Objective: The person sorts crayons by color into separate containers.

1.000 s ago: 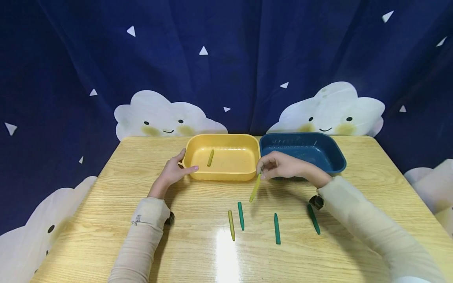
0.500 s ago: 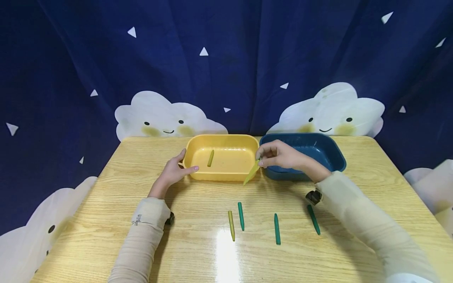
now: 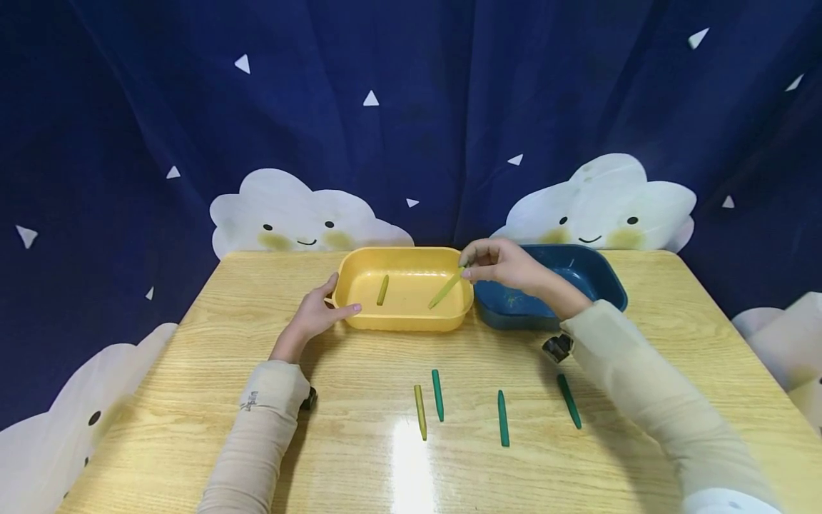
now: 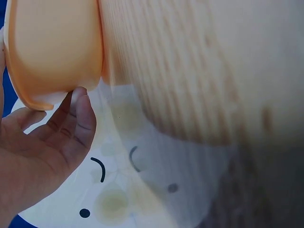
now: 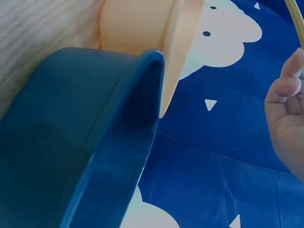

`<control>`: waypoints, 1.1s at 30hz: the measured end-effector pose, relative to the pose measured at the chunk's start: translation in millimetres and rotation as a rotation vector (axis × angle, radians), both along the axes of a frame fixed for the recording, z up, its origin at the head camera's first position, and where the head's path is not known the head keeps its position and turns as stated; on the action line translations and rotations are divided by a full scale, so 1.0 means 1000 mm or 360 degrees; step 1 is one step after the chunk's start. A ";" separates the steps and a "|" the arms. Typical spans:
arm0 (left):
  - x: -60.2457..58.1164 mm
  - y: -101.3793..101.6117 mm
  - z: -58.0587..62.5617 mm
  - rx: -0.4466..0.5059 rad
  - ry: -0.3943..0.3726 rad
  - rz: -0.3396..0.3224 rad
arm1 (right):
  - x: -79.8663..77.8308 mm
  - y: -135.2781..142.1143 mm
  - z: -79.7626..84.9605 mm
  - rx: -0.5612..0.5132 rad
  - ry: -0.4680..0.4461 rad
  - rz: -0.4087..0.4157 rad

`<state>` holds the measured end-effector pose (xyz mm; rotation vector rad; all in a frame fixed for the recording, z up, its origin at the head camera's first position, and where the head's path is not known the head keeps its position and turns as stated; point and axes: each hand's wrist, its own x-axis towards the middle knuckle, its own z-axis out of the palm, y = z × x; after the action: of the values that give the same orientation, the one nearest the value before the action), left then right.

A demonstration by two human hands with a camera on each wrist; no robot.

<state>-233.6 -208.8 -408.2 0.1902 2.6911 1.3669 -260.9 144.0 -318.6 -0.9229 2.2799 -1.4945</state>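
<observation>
Right hand: forearm in diagonally from lower right, over the blue bin; fingers nipped tight on the upper end of a yellow crayon. Crayon slants down-left over the yellow bin's right end; can't tell if its tip touches. Left hand: thumb over the rim, fingers part-curled, gripping that bin's left end.

In the head view, parts of the blue tray and of the held crayon are hidden by the right hand, and the sleeve lettering is too small to be read. The yellow tray is cut off by the left wrist view's top edge.
</observation>
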 end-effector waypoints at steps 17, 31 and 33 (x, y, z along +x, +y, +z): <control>-0.004 0.000 -0.002 0.0022 -0.0002 0.0001 | -0.026 -0.018 0.009 -0.0165 0.0052 -0.0160; -0.001 0.000 0.001 0.0005 0.0012 -0.0019 | -0.047 -0.042 0.014 -0.0225 0.0087 -0.0292; -0.001 0.000 0.000 -0.0006 0.0008 -0.0022 | -0.051 -0.045 0.014 -0.0239 0.0092 -0.0278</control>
<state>-234.2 -208.9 -408.3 0.2120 2.6911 1.3596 -311.5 99.2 -305.0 -0.8333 2.3687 -1.7540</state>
